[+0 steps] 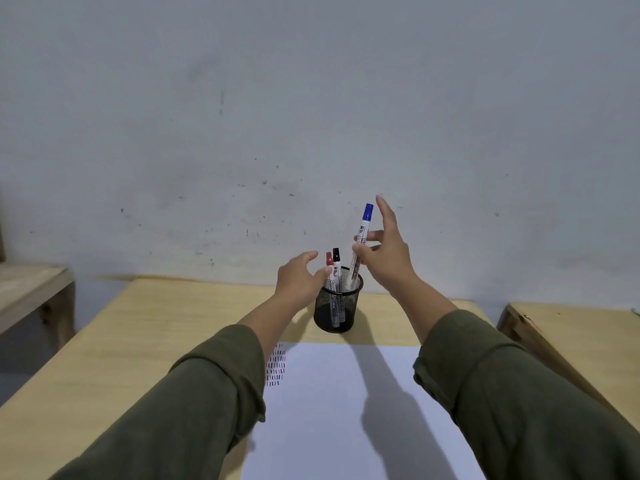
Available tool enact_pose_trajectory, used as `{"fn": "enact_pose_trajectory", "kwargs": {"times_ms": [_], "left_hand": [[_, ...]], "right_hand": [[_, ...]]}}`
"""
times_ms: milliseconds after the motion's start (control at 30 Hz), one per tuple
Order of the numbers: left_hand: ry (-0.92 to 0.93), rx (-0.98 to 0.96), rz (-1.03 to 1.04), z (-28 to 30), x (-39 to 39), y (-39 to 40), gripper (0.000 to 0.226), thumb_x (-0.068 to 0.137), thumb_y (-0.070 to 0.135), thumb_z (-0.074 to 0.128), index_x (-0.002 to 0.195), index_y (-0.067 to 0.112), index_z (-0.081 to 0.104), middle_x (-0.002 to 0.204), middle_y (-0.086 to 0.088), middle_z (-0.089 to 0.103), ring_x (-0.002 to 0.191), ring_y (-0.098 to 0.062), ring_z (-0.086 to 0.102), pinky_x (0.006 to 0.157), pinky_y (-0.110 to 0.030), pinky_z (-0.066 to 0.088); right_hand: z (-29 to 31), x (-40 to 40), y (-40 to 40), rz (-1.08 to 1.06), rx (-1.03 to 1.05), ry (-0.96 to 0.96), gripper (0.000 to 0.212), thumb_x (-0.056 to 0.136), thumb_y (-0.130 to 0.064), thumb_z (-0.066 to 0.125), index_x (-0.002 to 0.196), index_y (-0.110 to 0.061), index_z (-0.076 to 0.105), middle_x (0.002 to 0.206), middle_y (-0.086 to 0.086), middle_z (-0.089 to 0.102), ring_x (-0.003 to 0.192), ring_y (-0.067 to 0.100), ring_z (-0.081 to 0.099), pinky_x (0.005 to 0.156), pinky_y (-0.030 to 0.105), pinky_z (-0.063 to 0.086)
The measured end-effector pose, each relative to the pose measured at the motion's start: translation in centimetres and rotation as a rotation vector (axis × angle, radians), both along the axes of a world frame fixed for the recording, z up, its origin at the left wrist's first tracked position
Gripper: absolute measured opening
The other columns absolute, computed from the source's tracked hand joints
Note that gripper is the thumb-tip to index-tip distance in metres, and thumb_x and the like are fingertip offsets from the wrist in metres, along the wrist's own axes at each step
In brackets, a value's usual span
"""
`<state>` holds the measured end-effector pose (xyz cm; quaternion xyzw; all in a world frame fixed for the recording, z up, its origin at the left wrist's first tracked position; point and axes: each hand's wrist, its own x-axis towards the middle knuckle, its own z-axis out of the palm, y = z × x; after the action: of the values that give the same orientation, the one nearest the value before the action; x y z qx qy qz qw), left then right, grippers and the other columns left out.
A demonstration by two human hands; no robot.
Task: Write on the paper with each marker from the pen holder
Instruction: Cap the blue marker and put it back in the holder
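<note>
Pen holder (pixel 335 308) upright on the worktop (pixel 138 327), near its far edge, before the wall (pixel 311 98). Paper (pixel 329 410) flat on the worktop, nearer than the holder. Two markers (pixel 334 271) standing inside the holder; a third marker (pixel 360 244) raised, lower end at the rim. Left hand (pixel 299 277) beside the holder's left; right hand (pixel 386 251) above its right. Second table (pixel 581 334) off right, bench (pixel 31 289) off left.

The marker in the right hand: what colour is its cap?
Blue cap, seen in the head view.
</note>
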<state>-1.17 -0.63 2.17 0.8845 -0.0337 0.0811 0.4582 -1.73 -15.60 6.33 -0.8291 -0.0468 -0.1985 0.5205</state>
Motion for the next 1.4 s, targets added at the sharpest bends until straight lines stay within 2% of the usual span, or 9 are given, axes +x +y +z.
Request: {"fn": "enact_pose_trajectory", "kwargs": {"times_ms": [167,267,367,467,600,767,900,1100,1400], "left_hand": [[0.070,0.097,-0.071,-1.3,1.2,-0.2,0.066,0.090,0.040,0.053,0.146,0.013,0.031,0.154,-0.005,0.032,0.144,-0.023,0.025,0.117,-0.034,0.020],[0.083,0.133,-0.097,-1.7,1.6,-0.1,0.067,0.091,0.041,0.051,0.147,0.013,0.029,0.155,-0.006,0.030,0.145,-0.024,0.024,0.117,-0.035,0.019],[0.103,0.161,-0.113,-2.1,1.8,0.0,0.067,0.090,0.043,0.051,0.147,0.013,0.029,0.155,-0.006,0.031,0.144,-0.025,0.025,0.117,-0.036,0.020],[0.115,0.165,-0.111,-2.6,2.0,0.2,0.067,0.089,0.043,0.053,0.146,0.013,0.031,0.154,-0.005,0.034,0.144,-0.024,0.027,0.116,-0.034,0.021],[0.105,0.175,-0.110,-2.9,1.9,0.2,0.062,0.090,0.043,0.051,0.144,0.015,0.036,0.151,-0.005,0.038,0.142,-0.025,0.030,0.114,-0.032,0.023],[0.109,0.131,-0.108,-3.0,1.9,0.2,0.061,0.090,0.042,0.053,0.143,0.016,0.039,0.150,-0.005,0.040,0.141,-0.023,0.031,0.112,-0.030,0.025],[0.127,0.104,-0.103,-3.1,1.9,0.2,0.062,0.089,0.042,0.054,0.143,0.017,0.038,0.151,-0.006,0.039,0.142,-0.023,0.031,0.112,-0.030,0.024],[0.130,0.077,-0.099,-3.1,1.9,0.2,0.063,0.088,0.042,0.056,0.143,0.016,0.039,0.150,-0.007,0.040,0.141,-0.023,0.032,0.112,-0.030,0.026],[0.129,0.043,-0.082,-3.0,1.7,0.0,0.060,0.088,0.040,0.057,0.141,0.018,0.041,0.148,-0.008,0.043,0.140,-0.024,0.034,0.110,-0.031,0.029]], "right_hand": [[-0.7,2.1,0.7,-0.026,-0.177,0.004,0.090,0.086,0.002,0.059,0.146,-0.047,0.013,0.105,0.001,0.058,0.079,0.028,0.064,0.069,0.028,0.051],[-1.5,3.2,0.9,-0.009,-0.236,0.057,0.085,0.084,0.004,0.058,0.145,-0.043,0.021,0.084,0.000,0.056,0.077,0.027,0.062,0.075,0.037,0.054],[-2.5,3.9,0.8,-0.010,-0.318,0.087,0.080,0.082,0.002,0.060,0.143,-0.038,0.028,0.078,0.005,0.059,0.074,0.024,0.058,0.069,0.033,0.050],[-3.7,4.5,0.6,-0.031,-0.388,0.121,0.078,0.080,-0.004,0.064,0.143,-0.036,0.030,0.089,0.015,0.066,0.077,0.025,0.056,0.065,0.030,0.044],[-4.9,5.2,0.1,-0.039,-0.428,0.156,0.074,0.078,-0.008,0.068,0.139,-0.035,0.035,0.098,0.011,0.063,0.084,0.023,0.052,0.069,0.027,0.035],[-5.6,5.8,-0.1,-0.030,-0.448,0.143,0.066,0.077,-0.005,0.070,0.135,-0.025,0.045,0.093,0.009,0.063,0.089,0.024,0.053,0.073,0.027,0.036],[-6.0,6.4,-0.1,-0.060,-0.517,0.139,0.064,0.078,-0.009,0.070,0.136,-0.020,0.047,0.107,0.013,0.064,0.107,0.029,0.055,0.081,0.030,0.039],[-6.0,6.4,0.0,-0.046,-0.629,0.115,0.071,0.083,-0.012,0.063,0.144,-0.034,0.034,0.126,0.012,0.047,0.120,0.029,0.042,0.096,0.041,0.042],[-5.8,5.5,0.0,-0.098,-0.726,-0.019,0.048,0.084,-0.030,0.065,0.130,-0.035,0.053,0.139,0.006,0.038,0.127,0.027,0.034,0.097,0.042,0.032]]}}
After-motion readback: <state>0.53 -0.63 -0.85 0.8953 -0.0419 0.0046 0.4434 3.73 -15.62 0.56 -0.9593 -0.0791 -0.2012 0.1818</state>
